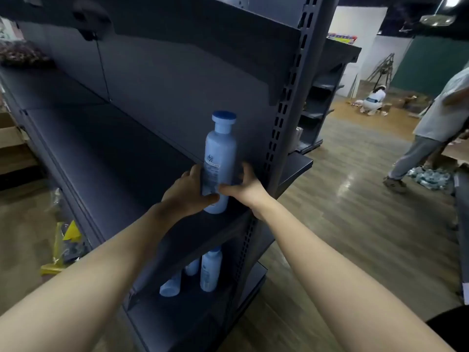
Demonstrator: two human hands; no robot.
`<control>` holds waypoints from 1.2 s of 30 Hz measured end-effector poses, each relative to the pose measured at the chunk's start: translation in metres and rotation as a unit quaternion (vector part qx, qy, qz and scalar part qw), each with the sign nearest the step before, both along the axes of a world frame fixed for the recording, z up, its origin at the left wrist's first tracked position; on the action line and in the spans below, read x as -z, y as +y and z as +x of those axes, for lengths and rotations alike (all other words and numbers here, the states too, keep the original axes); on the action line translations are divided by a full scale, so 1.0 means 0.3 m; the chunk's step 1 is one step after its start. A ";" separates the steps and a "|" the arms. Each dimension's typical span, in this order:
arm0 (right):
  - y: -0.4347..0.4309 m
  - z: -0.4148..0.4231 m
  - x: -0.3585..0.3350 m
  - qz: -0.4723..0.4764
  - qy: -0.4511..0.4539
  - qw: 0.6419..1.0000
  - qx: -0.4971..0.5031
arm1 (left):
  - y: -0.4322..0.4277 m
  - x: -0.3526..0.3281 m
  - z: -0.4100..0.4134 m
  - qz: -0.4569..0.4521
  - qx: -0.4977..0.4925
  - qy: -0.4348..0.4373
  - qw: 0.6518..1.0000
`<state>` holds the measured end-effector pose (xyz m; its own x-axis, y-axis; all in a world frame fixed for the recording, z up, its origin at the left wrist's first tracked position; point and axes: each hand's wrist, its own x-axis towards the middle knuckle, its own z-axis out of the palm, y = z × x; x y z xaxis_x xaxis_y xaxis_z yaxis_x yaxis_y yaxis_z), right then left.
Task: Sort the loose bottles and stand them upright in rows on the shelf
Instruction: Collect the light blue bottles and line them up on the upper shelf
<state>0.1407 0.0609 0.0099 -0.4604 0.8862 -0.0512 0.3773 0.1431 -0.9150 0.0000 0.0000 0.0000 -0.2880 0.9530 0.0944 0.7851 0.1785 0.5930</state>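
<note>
A tall pale-blue bottle (220, 158) with a darker blue cap stands upright at the right end of the dark grey shelf (106, 158). My left hand (189, 193) wraps its lower left side, and my right hand (245, 186) presses on its lower right side, thumb across the front. On the shelf below, one blue bottle (210, 271) stands upright, a second (192, 266) is partly hidden behind it, and a third (170, 287) lies tilted on its side.
A slotted upright post (284, 123) bounds the shelf on the right. A person in grey trousers (431, 138) walks on the wooden floor at the right, near a pile of loose bottles (429, 177). Another person (373, 101) crouches far back. Yellow packaging (63, 247) lies low left.
</note>
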 end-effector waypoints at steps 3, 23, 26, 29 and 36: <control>-0.003 -0.021 -0.027 0.003 0.049 0.999 -0.008 | 0.025 0.006 0.007 0.024 0.004 -0.045 0.999; -0.002 -0.077 -0.017 0.079 0.012 0.992 0.100 | 0.043 0.043 0.071 0.082 -0.015 -0.093 0.992; -0.024 -0.071 -0.019 0.097 -0.004 0.987 0.127 | 0.021 0.040 0.074 0.095 -0.020 -0.072 0.993; -0.057 -0.074 -0.017 0.086 0.012 0.983 0.159 | -0.018 0.048 0.088 0.132 -0.041 -0.044 0.989; -0.127 -0.118 -0.016 -0.035 0.141 0.953 0.265 | -0.101 0.061 0.147 0.155 -0.096 -0.010 0.983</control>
